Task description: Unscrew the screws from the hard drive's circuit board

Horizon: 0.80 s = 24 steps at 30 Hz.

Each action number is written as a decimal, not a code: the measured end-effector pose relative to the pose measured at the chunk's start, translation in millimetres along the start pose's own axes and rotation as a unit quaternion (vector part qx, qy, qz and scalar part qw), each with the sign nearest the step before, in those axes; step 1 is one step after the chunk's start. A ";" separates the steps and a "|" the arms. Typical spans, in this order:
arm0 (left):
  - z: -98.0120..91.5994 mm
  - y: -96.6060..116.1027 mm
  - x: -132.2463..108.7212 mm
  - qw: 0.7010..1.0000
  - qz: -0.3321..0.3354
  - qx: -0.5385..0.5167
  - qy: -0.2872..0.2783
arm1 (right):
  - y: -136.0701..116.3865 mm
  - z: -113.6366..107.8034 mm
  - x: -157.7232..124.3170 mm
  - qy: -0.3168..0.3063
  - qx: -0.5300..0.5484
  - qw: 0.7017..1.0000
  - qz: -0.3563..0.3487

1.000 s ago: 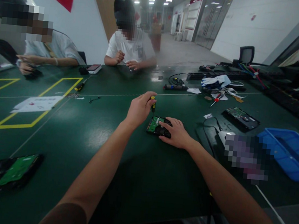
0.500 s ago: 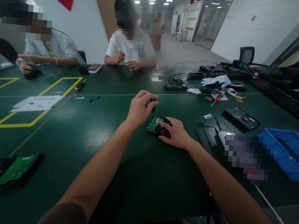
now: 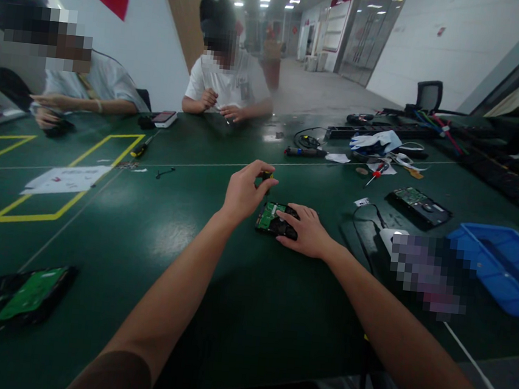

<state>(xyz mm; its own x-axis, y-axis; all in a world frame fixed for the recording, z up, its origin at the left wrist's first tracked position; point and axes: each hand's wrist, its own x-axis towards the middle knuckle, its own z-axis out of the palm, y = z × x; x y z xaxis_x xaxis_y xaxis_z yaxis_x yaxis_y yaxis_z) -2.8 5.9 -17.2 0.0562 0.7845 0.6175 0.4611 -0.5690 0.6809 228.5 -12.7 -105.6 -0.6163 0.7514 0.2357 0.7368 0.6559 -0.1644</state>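
Hard drive [image 3: 272,218]: lies flat on the green table [image 3: 231,302], straight ahead of the person and within reach of both arms.
Left hand [image 3: 244,192]: fingertips are pinched round the top of a small black-and-yellow screwdriver [image 3: 266,182], which stands upright over the drive's far left corner. I can't tell whether the tip is seated in a screw.
Right hand [image 3: 307,231]: laid open and palm down on the drive's right half, pinning it and gripping nothing.
Doing it well: I'd say the driver wants to stay square over the screw, with light downward pressure and the twist coming from the fingertips alone. The flat hand should bear straight down so the drive can't skate on the smooth mat.
Look of the drive: board side up, with a bright green circuit board at the left end and dark casing around it. The right part is hidden under the palm.
Right of the drive: a 2nd drive [image 3: 419,205], also board up, and beyond it a blue tray [image 3: 500,266].
Beyond the drive: a red-handled screwdriver [image 3: 376,172], a coiled black cable [image 3: 308,141] and 2 seated people busy with their own hands.
Left of the drive: a white sheet [image 3: 66,179] lies inside a yellow taped outline [image 3: 106,161].
Nearer than the drive, far left: a 3rd drive [image 3: 15,299] by the table edge.
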 end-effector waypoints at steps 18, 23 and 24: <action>-8.5 -7.4 3.3 0.985 0.103 0.136 -0.002 | -0.5 -0.4 -0.7 0.004 0.004 1.000 -0.005; -5.2 -4.4 1.3 0.990 0.065 0.122 -0.009 | -0.6 -0.6 -0.5 0.006 0.008 1.000 -0.005; -4.2 -4.0 0.7 0.992 0.050 0.115 -0.005 | -0.5 -0.5 -0.4 0.006 0.008 1.000 -0.005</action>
<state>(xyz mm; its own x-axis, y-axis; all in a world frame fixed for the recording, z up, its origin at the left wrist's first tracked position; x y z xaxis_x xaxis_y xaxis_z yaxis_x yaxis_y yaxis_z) -8.3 7.8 -17.9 0.1208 0.7302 0.6725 0.6420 -0.5742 0.5081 228.5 -13.4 -105.2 -0.6203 0.7435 0.2498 0.7257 0.6649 -0.1768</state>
